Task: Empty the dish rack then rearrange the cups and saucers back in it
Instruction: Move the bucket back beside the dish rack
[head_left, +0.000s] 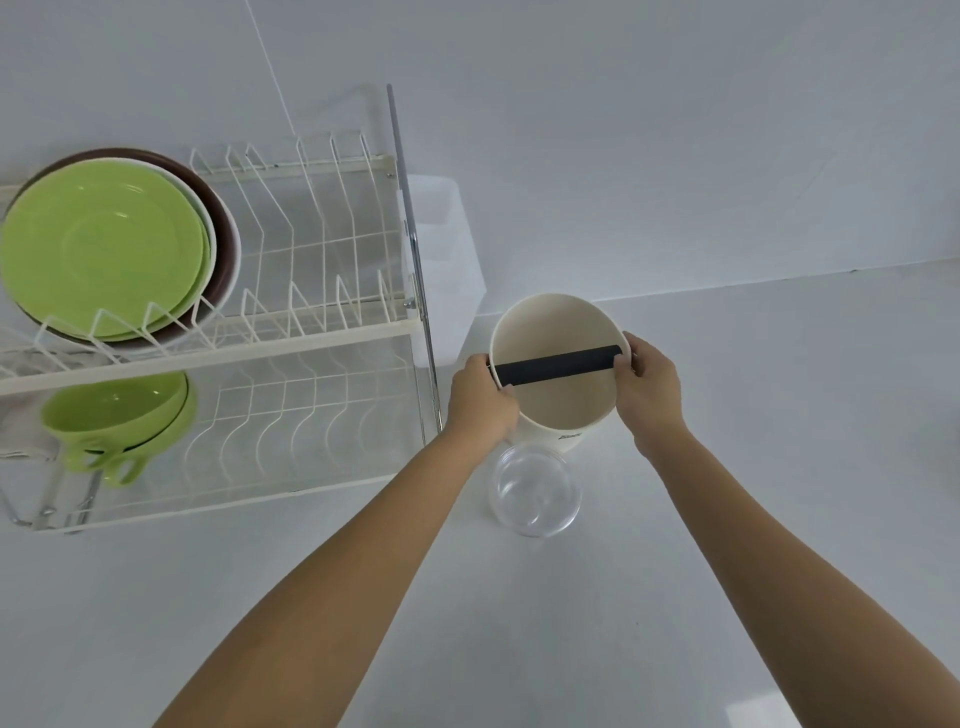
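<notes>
A white two-tier wire dish rack (311, 332) stands at the left. Green saucers (104, 249) lean upright in its upper tier, with a brown plate (226, 228) behind them. Green cups (117, 415) sit in the lower tier at the left. To the right of the rack, a cream round container (558, 410) with a black bar (558, 365) across its mouth stands on the counter. My left hand (480, 397) grips its left rim and my right hand (649, 387) grips its right rim.
A clear glass (535, 491) stands just in front of the cream container. A translucent white cutlery holder (441, 260) hangs on the rack's right end. The white counter (779, 467) meets a white wall behind.
</notes>
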